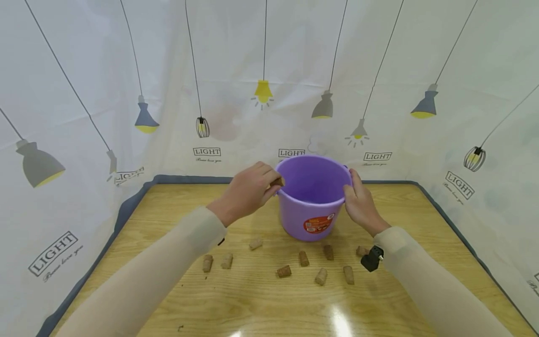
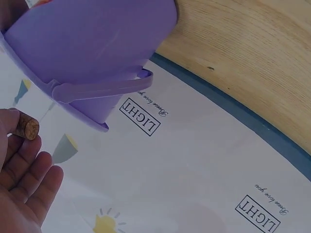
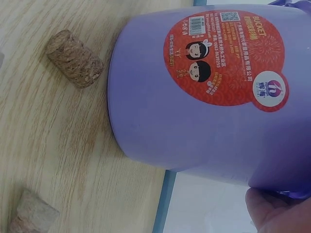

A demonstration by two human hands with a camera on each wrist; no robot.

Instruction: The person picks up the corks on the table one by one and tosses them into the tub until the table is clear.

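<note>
A purple bucket (image 1: 309, 217) with a red label stands upright on the wooden table. My left hand (image 1: 252, 187) pinches a cork (image 2: 31, 128) between thumb and index finger beside the bucket's left rim; its other fingers are spread in the left wrist view. With my right hand (image 1: 361, 203) I grip the bucket's right rim, thumb on the near side. In the right wrist view only part of that hand (image 3: 279, 211) shows. The bucket's handle (image 2: 107, 90) hangs along its side. The visible inside wall is bare; its bottom is mostly hidden.
Several loose corks lie on the table (image 1: 252, 299) in front of the bucket, among them a pale cork (image 1: 255, 243), a dark cork (image 1: 328, 252) and one cork (image 1: 362, 251) near my right wrist. A white printed curtain (image 1: 236, 56) surrounds the table's back and sides.
</note>
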